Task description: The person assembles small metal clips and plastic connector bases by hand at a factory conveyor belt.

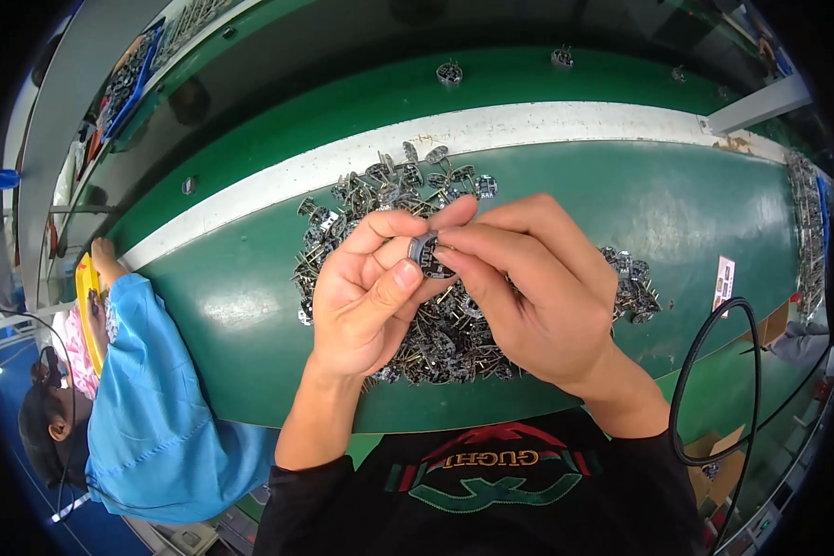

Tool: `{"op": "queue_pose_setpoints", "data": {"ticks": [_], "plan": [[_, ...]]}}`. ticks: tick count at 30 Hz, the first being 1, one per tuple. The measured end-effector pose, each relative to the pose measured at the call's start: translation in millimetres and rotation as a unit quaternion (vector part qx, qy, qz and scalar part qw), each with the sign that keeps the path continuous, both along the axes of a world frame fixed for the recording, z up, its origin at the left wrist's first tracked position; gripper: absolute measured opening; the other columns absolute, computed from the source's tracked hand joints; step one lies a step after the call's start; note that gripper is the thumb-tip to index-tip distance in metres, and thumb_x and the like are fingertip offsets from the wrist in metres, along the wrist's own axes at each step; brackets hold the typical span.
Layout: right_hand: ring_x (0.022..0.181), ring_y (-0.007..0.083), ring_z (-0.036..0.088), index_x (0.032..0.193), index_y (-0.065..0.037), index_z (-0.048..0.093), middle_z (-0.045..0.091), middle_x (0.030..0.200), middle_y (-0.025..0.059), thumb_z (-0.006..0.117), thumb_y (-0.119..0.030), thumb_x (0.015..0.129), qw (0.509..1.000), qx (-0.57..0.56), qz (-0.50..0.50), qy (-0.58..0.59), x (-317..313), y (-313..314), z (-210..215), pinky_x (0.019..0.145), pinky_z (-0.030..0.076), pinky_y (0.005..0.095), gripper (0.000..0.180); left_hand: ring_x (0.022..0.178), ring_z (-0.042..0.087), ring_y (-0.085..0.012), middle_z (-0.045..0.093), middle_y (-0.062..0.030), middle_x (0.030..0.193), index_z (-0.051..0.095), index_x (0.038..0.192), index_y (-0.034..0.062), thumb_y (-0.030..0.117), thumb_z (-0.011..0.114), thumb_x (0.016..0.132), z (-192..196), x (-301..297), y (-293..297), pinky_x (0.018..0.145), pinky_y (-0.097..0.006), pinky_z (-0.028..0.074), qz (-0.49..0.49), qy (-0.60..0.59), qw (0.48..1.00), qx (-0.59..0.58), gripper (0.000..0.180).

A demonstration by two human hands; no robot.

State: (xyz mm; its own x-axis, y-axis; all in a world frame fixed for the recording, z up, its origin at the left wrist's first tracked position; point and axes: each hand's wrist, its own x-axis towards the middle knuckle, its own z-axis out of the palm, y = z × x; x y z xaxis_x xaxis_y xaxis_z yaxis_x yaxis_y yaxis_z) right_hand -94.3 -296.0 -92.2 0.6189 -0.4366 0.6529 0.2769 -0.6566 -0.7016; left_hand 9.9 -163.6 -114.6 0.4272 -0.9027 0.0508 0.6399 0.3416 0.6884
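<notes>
Above the middle of the green table, a small round circuit board (429, 259) with a dark face and a grey rim is held between my two hands. My left hand (354, 301) is closed on its left side, with the thumb in front and the fingers behind. From the right, my right hand (549, 301) pinches the board's upper right edge between thumb and fingertips, which hide part of it. Under and behind both hands lies a big heap of similar round boards (440, 347) with metal pins. A smaller pile of boards (632, 287) sits to the right of my right hand.
A white ledge (547, 119) runs behind the table; beyond it, a green strip carries scattered boards (449, 72). At left, a person in blue (162, 408) works near a yellow tray (84, 278). A printed card (724, 281) and a looped black cable (681, 408) are at right.
</notes>
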Motion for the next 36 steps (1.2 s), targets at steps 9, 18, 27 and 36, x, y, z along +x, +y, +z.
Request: {"op": "queue_pose_setpoints", "data": {"ticks": [9,18,27,36], "plan": [[0.068,0.0222,0.059,0.099,0.001,0.065,0.059,0.084,0.0080,0.064,-0.006,0.073,0.987,-0.136,-0.068,-0.051,8.3,2.9,-24.8,0.051,0.049,0.0299,0.027,0.129,0.049,-0.0349,0.049,-0.0317,0.135,0.047,0.125,-0.0026,0.000,0.053,0.095,8.3,-13.0,-4.1,0.105,-0.045,0.045,0.069,-0.006,0.997,0.022,0.031],[0.080,0.0312,0.062,0.103,-0.002,0.066,0.060,0.086,0.0124,0.059,-0.004,0.083,0.964,-0.091,0.035,0.247,-21.3,-76.1,1.8,0.070,0.051,0.0415,0.022,0.099,0.067,-0.0219,0.066,-0.0191,0.112,0.061,0.116,-0.0063,0.005,0.062,0.091,22.8,71.0,-13.4,0.089,-0.030,0.052,0.246,-0.374,0.847,0.286,0.027],[0.091,0.0294,0.061,0.094,-0.004,0.065,0.054,0.092,0.0103,0.065,-0.009,0.083,0.934,-0.153,-0.012,0.323,6.9,-61.6,-32.5,0.075,0.052,0.0440,0.013,0.084,0.070,-0.0253,0.072,-0.0153,0.088,0.072,0.104,0.0022,0.024,0.068,0.085,-43.4,198.0,-40.2,0.075,-0.033,0.052,0.276,-0.619,0.572,0.461,0.029],[0.081,0.0289,0.059,0.098,-0.005,0.065,0.057,0.088,0.0100,0.071,-0.003,0.077,0.935,-0.046,0.049,0.349,4.0,-76.5,-37.7,0.070,0.048,0.0393,0.022,0.109,0.052,-0.0360,0.060,-0.0192,0.117,0.061,0.126,0.0060,0.028,0.066,0.087,-48.2,222.8,18.4,0.095,-0.042,0.043,0.384,-0.707,0.378,0.458,0.045]]}}
